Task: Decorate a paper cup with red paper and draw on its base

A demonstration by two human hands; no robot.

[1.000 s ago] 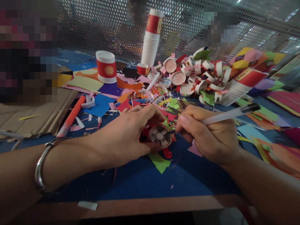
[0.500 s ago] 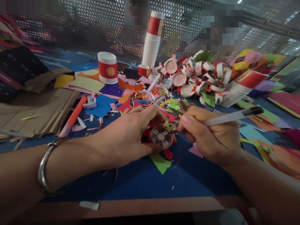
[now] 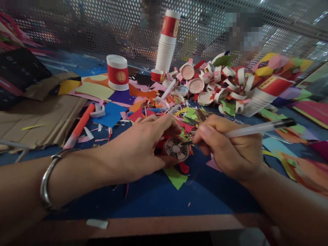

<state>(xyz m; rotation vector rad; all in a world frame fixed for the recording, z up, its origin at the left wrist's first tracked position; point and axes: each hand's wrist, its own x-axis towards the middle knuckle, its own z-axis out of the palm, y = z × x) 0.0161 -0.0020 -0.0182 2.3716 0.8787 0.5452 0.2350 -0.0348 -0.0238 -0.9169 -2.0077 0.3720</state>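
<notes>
Between the thumb and fingers of my left hand [image 3: 143,147] is a small cut-down paper cup [image 3: 176,149], its round white base facing up with a black drawn pattern. A red paper piece [image 3: 184,167] sticks out from under it. My right hand [image 3: 228,147] grips a pen [image 3: 256,129] with a clear barrel and black end. The pen's dark tip touches or hovers just over the right part of the drawing; I cannot tell which. A green paper scrap [image 3: 175,177] lies below the cup on the blue table [image 3: 153,203].
A red-and-white paper cup [image 3: 117,72] stands upside down behind my left hand. Farther back are a tall cup stack [image 3: 166,44], a leaning stack [image 3: 263,95] and a heap of decorated cup bases [image 3: 196,86]. An orange marker [image 3: 80,126] lies beside flattened cardboard [image 3: 43,123].
The pen tip has shifted slightly left and up over the drawing, and the pen's rear end has swung a little to the right. My left hand keeps its hold on the cup.
</notes>
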